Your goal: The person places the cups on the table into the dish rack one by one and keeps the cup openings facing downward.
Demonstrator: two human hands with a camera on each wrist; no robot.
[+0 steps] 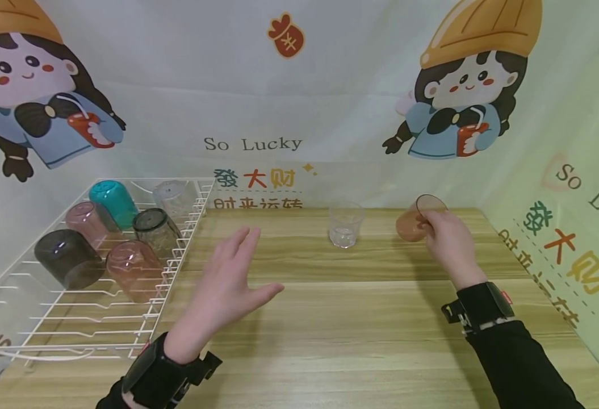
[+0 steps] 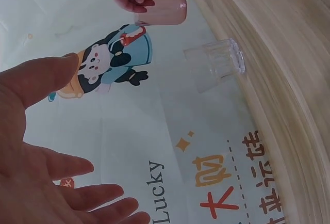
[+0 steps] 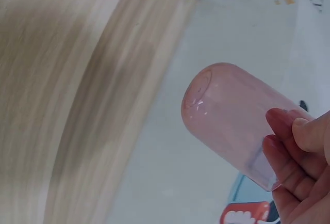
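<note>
My right hand (image 1: 449, 241) pinches a pink see-through cup (image 1: 408, 225) by its rim, with the cup tilted above the back right of the table. In the right wrist view, thumb and fingers grip the pink cup (image 3: 227, 115) near its open end, and its rounded base points away from the hand. A clear glass (image 1: 345, 230) stands upright on the table to the left of that cup. My left hand (image 1: 227, 284) hovers beside the rack with fingers and thumb spread. It holds nothing, as the left wrist view also shows.
A white wire rack (image 1: 95, 318) at the left bears several upside-down cups, among them a teal cup (image 1: 112, 199), a dark grey cup (image 1: 66, 255) and a pink cup (image 1: 132, 267). A printed cloth (image 1: 330, 102) hangs behind the wooden table (image 1: 340, 341) and along its right side.
</note>
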